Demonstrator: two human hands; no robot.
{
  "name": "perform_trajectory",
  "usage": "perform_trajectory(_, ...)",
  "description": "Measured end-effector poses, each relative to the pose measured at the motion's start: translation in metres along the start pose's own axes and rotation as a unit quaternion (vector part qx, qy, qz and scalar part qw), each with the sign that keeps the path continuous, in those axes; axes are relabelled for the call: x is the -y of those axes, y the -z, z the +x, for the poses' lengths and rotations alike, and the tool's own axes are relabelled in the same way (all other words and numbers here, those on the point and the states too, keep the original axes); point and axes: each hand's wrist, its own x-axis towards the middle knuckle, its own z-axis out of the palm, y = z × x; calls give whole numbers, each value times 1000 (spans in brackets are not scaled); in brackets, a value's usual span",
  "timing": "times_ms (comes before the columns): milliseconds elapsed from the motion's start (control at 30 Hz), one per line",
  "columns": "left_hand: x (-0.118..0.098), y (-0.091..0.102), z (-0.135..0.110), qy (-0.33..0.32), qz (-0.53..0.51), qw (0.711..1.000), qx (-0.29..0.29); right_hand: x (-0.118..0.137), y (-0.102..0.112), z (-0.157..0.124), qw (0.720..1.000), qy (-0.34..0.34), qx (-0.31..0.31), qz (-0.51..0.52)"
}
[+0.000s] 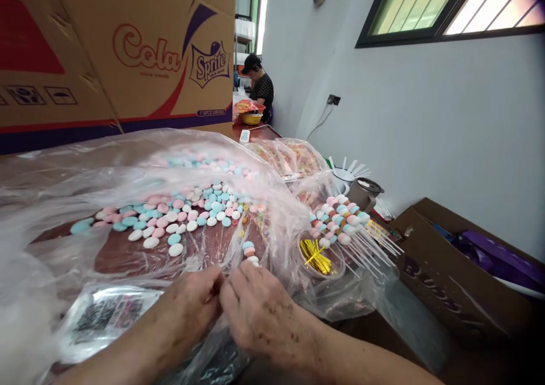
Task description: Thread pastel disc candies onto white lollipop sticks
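Observation:
My left hand (198, 294) and my right hand (255, 302) meet at the table's near edge, fingers closed and nearly touching. From the top of my right hand pokes a candy skewer (248, 250) of blue, pink and white pieces; its stick is hidden. Whatever my left fingers pinch is hidden too. Beyond them, loose pastel candies (170, 217) lie on and under a clear plastic bag (128, 172). To the right, a clear bowl (336, 268) holds gold twist ties (315, 256), with several filled candy skewers (340, 217) on white sticks behind it.
A large cardboard box (140, 90) stands at the back left. A silvery packet (106, 317) lies by my left forearm. Right of the table are a lidded mug (364, 193) and an open carton (443, 294). Another person (259, 87) sits at the far end.

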Motion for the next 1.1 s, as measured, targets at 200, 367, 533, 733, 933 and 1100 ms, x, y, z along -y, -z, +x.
perform_trajectory(200,-12,-20,-11,-221,90,916,-323,-21,-25,24,940,-263,-201,86)
perform_trajectory(367,-23,-18,-21,21,-263,946,-188,-10,-14,40,870,-305,-278,269)
perform_trajectory(533,-26,29,-19,-60,-526,840,-119,14,-10,40,854,-269,-243,372)
perform_trajectory(733,-8,39,-30,19,-379,925,3,12,-7,43,810,-322,-222,436)
perform_trajectory(933,-19,20,-36,20,-519,843,-136,46,-8,51,633,-333,-62,696)
perform_trajectory(1100,-13,42,-75,-34,-457,846,-271,35,-27,53,707,-324,0,629)
